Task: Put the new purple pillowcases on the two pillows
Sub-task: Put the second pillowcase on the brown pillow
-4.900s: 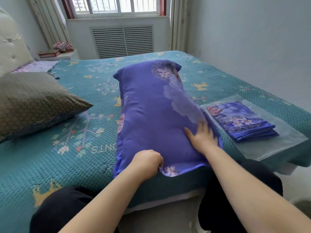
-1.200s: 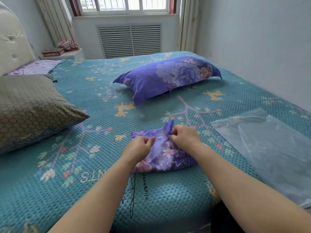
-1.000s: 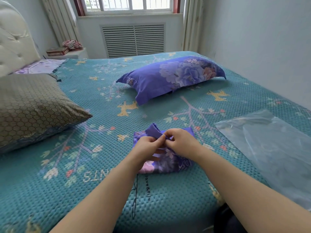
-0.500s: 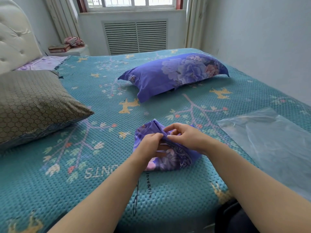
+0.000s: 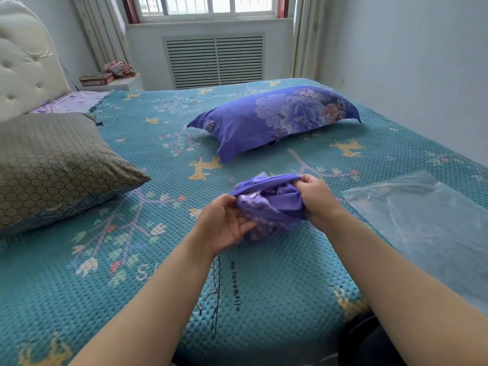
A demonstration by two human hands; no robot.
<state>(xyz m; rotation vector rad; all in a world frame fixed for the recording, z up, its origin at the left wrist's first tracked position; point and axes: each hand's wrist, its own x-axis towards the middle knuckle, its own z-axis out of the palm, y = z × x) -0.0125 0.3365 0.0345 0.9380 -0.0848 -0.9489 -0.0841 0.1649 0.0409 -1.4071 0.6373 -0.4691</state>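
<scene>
Holding the bunched purple pillowcase (image 5: 272, 204) between both hands, you have it lifted just above the bed (image 5: 264, 286), roughly in the middle of the near half of the teal patterned cover. Your left hand (image 5: 224, 224) has a closed grip on the case's left edge, thumb on top and fingers curled underneath the cloth. Your right hand (image 5: 318, 198) has a closed grip on the right side, fingertips tucked into the folded hem at the top, so the fabric is drawn between the two hands. Farther back, near the far side of the bed, the pillow already in its purple floral case (image 5: 274, 120) lies flat, well apart from your hands. The brown honeycomb-patterned pillow (image 5: 52, 165) rests at the left, by the cream tufted headboard (image 5: 23, 64), not yet covered. An empty clear plastic bag (image 5: 422, 220) lies flat on the cover to the right, near your right forearm.
</scene>
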